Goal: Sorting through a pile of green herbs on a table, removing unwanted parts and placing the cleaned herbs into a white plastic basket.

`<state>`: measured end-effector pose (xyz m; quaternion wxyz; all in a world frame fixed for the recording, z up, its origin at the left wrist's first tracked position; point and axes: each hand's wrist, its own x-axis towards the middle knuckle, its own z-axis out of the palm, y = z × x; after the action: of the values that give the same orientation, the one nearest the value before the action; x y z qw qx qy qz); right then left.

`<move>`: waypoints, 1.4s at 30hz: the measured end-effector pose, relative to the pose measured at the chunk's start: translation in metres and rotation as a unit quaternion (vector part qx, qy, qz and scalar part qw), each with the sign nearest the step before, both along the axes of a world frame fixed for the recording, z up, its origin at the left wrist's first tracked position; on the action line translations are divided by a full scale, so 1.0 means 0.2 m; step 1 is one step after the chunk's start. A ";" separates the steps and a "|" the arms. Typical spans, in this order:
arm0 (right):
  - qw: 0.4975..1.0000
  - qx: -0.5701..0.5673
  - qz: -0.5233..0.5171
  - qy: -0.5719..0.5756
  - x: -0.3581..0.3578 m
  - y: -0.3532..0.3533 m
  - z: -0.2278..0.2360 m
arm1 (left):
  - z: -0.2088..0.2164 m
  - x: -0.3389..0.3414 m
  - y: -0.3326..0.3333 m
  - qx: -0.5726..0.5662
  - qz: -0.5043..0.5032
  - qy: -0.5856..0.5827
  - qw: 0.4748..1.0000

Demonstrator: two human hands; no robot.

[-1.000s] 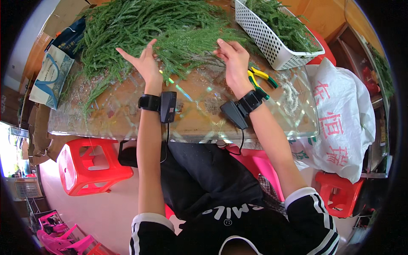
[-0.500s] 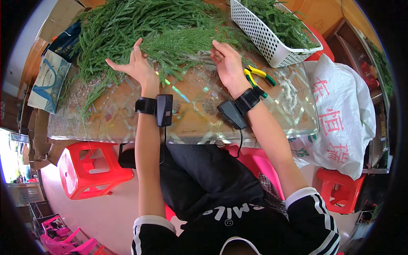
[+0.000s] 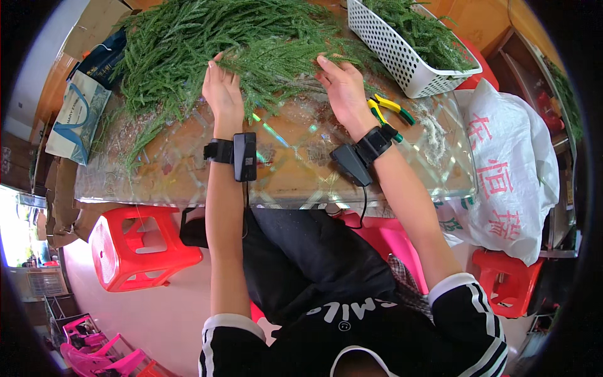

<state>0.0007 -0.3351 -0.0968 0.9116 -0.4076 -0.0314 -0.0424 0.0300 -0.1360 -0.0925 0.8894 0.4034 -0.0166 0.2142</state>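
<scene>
A big heap of green needle-leaved sprigs (image 3: 207, 44) covers the far half of a glass-topped table (image 3: 282, 169). My left hand (image 3: 221, 93) and my right hand (image 3: 340, 91) reach into the near edge of the heap, palms facing each other, with a bunch of sprigs between them. Fingers of both hands are spread and touch the greenery; neither hand is closed around a sprig. Each wrist carries a black strap with a small black box. Yellow-and-green pliers (image 3: 391, 108) lie on the glass just right of my right wrist.
A white perforated basket (image 3: 402, 60) holding more green sprigs stands at the far right. A white plastic bag with red print (image 3: 509, 169) hangs off the table's right end. Paper bags (image 3: 78, 113) sit at the left. Red stools (image 3: 135, 248) stand on the floor.
Both hands have moved farther away from me and closer together, going from the heap's near fringe into the greenery. The left hand has turned from flat to edge-on.
</scene>
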 end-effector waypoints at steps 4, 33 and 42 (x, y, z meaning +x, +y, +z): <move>0.999 0.004 0.030 -0.042 0.00 -0.01 0.01 | 0.02 -0.01 0.00 -0.085 -0.078 -0.011 0.993; 0.910 -0.366 0.062 -0.182 -0.05 -0.04 0.09 | 0.15 -0.14 -0.08 0.389 -0.336 0.056 0.856; 0.799 -0.522 -0.085 -0.286 -0.04 -0.04 0.09 | 0.11 -0.14 -0.10 0.409 -0.327 0.048 0.851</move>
<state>-0.0075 -0.3426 -0.0788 0.5031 -0.7921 -0.2732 -0.2117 0.0023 -0.1552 -0.0695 0.6627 0.7114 -0.1912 -0.1350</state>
